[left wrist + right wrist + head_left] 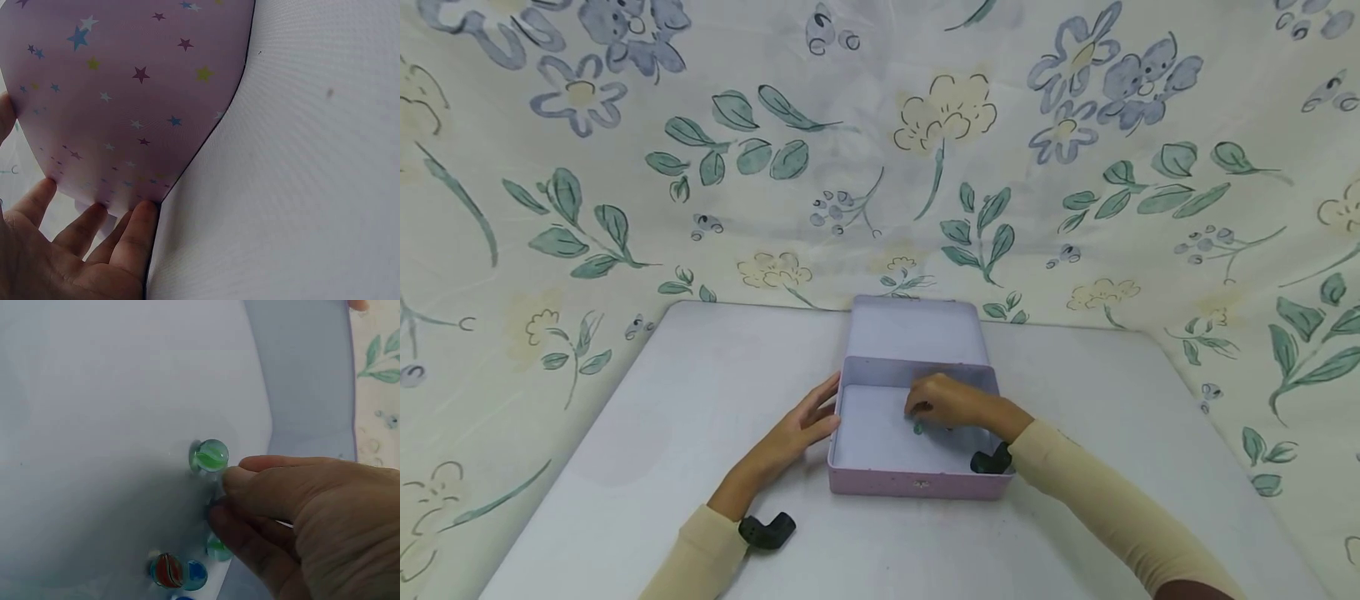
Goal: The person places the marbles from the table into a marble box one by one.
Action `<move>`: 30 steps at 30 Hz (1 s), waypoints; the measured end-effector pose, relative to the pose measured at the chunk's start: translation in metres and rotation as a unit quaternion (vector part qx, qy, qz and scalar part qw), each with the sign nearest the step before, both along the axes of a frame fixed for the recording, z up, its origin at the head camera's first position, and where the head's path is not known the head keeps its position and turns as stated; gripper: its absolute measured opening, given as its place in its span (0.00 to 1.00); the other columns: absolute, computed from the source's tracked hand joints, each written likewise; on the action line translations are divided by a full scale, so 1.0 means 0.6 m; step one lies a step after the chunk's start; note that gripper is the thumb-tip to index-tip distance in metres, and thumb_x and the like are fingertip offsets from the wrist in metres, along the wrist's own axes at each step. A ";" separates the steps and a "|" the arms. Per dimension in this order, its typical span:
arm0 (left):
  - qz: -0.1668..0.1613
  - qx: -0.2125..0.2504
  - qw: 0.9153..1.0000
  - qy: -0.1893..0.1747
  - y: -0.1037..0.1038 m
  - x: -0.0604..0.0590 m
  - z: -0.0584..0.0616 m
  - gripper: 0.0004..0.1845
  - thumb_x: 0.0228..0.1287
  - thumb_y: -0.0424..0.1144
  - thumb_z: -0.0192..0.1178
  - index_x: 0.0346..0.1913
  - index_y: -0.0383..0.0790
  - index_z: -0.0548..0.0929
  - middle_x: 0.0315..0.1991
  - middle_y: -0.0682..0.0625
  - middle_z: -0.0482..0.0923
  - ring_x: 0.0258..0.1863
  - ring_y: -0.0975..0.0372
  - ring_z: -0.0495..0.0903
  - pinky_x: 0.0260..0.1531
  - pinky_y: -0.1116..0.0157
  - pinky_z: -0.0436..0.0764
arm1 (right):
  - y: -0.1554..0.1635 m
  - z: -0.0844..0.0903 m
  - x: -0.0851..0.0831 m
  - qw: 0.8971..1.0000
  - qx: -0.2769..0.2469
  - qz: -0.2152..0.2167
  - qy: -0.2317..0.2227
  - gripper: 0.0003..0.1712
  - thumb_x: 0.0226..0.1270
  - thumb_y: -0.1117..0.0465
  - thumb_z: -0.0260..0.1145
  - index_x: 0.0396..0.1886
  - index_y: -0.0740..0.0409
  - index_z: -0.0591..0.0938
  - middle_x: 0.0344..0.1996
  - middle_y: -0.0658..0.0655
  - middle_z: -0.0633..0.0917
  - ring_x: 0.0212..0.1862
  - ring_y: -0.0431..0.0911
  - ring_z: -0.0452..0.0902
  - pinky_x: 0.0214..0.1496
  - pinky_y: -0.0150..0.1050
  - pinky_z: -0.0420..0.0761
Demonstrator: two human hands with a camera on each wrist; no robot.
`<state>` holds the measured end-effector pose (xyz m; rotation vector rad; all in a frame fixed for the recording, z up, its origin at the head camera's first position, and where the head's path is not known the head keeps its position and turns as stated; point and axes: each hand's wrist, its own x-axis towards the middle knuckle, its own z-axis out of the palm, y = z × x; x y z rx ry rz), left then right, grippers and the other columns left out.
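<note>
A lilac metal box [917, 482] stands on the table with its lid [917, 329] swung back. My left hand [797, 429] rests its spread fingers against the box's left side, and the left wrist view shows the fingertips [147, 215] touching its star-printed wall [125, 119]. Inside the box, my right hand [951, 400] has its thumb and fingers bent close together, pinching a mostly hidden dark glassy marble. A green-swirled marble [211, 455] lies just beside the thumb. Below the fingers are a red-streaked marble [167, 570], a blue marble [195, 575] and another green one [219, 549].
The white table [745, 350] extends to both sides of the box. Behind it hangs a floral cloth [865, 183]. Black wrist devices [767, 531] sit at both cuffs, the right one [991, 460] over the box's front right corner.
</note>
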<state>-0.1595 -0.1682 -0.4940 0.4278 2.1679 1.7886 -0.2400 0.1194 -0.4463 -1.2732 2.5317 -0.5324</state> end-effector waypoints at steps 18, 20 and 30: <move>0.007 0.001 1.000 -0.006 -0.004 0.007 -0.004 0.36 0.77 0.43 0.51 0.80 0.65 0.47 0.82 0.47 0.43 0.78 0.39 0.50 0.72 0.36 0.57 | -0.001 -0.011 -0.001 1.000 0.001 0.022 0.017 0.09 0.63 0.68 0.71 0.43 0.58 0.90 0.39 0.52 0.88 0.39 0.37 0.81 0.42 0.24 0.82; 0.010 0.001 1.000 -0.005 -0.005 0.007 -0.004 0.36 0.77 0.43 0.51 0.80 0.65 0.47 0.82 0.47 0.43 0.78 0.39 0.50 0.72 0.36 0.57 | -0.001 -0.007 -0.004 1.000 -0.008 0.014 0.022 0.09 0.64 0.67 0.71 0.44 0.59 0.89 0.38 0.53 0.87 0.38 0.36 0.80 0.41 0.25 0.82; -0.002 -0.061 0.998 0.020 -0.052 0.002 0.016 0.32 0.77 0.45 0.52 0.79 0.49 0.58 0.79 0.41 0.56 0.75 0.40 0.61 0.69 0.41 0.68 | 0.005 0.051 0.004 0.991 -0.109 -0.016 0.078 0.11 0.70 0.63 0.66 0.47 0.61 0.88 0.41 0.53 0.88 0.41 0.41 0.83 0.44 0.35 0.86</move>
